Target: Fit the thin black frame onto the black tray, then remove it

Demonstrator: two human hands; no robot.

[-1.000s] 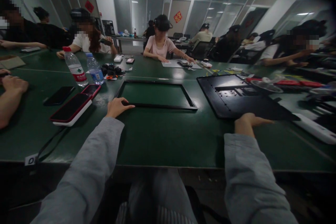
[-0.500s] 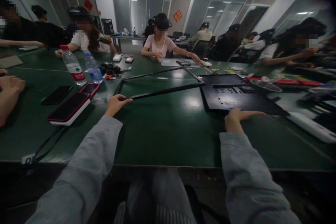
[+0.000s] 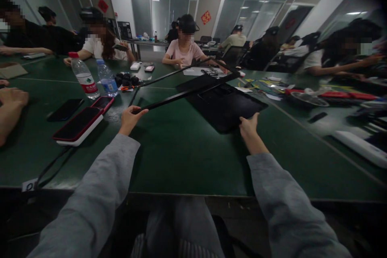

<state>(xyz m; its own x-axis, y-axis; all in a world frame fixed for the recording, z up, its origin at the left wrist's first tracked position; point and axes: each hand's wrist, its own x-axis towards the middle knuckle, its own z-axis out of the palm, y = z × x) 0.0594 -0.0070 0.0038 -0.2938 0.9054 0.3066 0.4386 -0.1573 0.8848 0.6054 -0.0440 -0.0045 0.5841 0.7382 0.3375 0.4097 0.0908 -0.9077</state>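
Note:
My left hand (image 3: 130, 120) pinches the near left corner of a thin black rectangular frame (image 3: 181, 93). The frame is tilted, its far right side raised above the table. My right hand (image 3: 250, 129) grips the near right edge of a flat black panel (image 3: 229, 109), thumb on top and fingers at the rim. Part of the panel lies beneath the frame's right portion, seen through and behind it. Whether the two touch cannot be made out.
Left on the green table (image 3: 187, 157) are a red-cased phone (image 3: 80, 123), a dark phone (image 3: 65, 109) and two water bottles (image 3: 84, 78). Loose wires (image 3: 260, 88) and a white power strip (image 3: 359, 145) are on the right. A person (image 3: 186, 44) sits opposite; another person's hand (image 3: 13, 100) rests at left.
The black panel has moved left with my right hand, turning, and now sits partly under the frame. The frame's far right side has risen; my left hand keeps its corner.

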